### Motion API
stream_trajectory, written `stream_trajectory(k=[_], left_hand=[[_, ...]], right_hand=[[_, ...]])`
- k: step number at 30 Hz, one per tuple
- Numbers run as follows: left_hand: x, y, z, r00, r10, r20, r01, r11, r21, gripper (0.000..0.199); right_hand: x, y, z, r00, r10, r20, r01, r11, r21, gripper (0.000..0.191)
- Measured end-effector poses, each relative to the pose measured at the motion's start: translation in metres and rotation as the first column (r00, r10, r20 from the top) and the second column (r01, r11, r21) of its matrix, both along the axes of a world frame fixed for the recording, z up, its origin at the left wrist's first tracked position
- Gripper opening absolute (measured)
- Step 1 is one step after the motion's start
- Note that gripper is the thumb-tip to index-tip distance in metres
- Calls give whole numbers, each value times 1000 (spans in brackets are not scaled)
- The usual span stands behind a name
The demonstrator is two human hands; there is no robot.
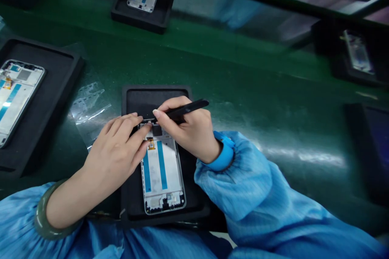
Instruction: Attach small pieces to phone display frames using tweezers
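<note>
The flat, silvery phone (pixel 172 166) lies in a black, rimmed tray (pixel 139 99) on the glossy green counter (pixel 258 97). My right hand (pixel 193 131) grips a slim black tool (pixel 193 107) at the phone's upper end; my left hand (pixel 117 147), fingers bent, touches there, grip unclear.

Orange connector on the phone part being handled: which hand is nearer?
Left. The left hand is beside the orange connector, at its left; the right hand is farther away, to its upper right, holding a black tool.
</note>
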State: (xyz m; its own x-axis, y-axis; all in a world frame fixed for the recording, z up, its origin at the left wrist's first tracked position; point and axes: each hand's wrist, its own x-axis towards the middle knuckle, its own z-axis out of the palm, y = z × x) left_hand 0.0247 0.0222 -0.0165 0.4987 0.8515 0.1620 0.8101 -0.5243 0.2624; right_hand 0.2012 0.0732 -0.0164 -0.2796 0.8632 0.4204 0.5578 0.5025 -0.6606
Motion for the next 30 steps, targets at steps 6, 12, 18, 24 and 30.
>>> stream_trajectory(k=[6, 12, 18, 24, 30], left_hand=[[0, 0, 0, 1000, -4, 0, 4, 1000, -8, 33], [0, 0, 1, 1000, 2, -9, -2, 1000, -18, 33], [0, 0, 0, 1000, 2, -14, -2, 1000, -22, 34], [0, 0, 0, 1000, -2, -18, 1, 1000, -24, 33], [0, 0, 0, 1000, -4, -11, 4, 1000, -10, 33]], right_hand=[[0, 1, -1, 1000, 7, -19, -7, 1000, 0, 4], [0, 0, -1, 999, 13, -38, -13, 1000, 6, 4], [0, 1, 0, 994, -16, -109, 19, 1000, 22, 4], [0, 2, -3, 995, 39, -92, -45, 997, -63, 3], [-1, 1, -5, 999, 24, -47, -25, 1000, -11, 2]])
